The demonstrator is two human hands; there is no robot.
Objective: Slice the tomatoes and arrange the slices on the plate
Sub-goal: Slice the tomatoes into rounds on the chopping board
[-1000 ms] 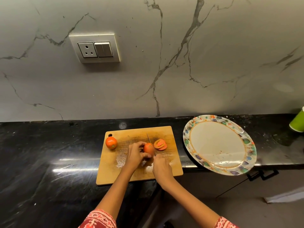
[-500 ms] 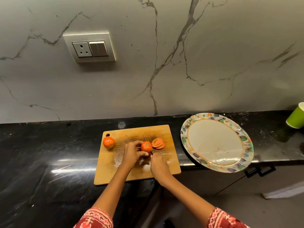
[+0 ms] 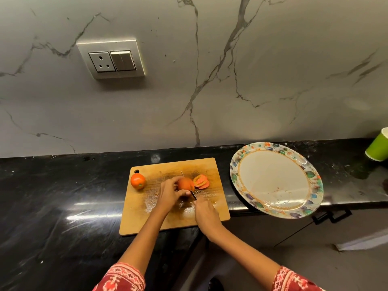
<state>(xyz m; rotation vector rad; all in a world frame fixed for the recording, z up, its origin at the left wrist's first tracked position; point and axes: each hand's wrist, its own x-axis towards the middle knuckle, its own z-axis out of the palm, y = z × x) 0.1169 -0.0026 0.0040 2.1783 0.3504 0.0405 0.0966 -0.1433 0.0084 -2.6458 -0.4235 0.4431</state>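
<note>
The task is in its early part. On the cutting board the left hand curls around the tomato being cut, and the right hand grips the knife at its right end. A few slices lie beside it. One whole tomato waits; the plate holds no slices yet

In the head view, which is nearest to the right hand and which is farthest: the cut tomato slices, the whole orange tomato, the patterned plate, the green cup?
From the right hand:
1. Cut tomato slices, just above it on the wooden board.
2. Whole orange tomato, at the board's left corner, and patterned plate, to the right: too close to call.
3. Green cup, far right edge.
</note>
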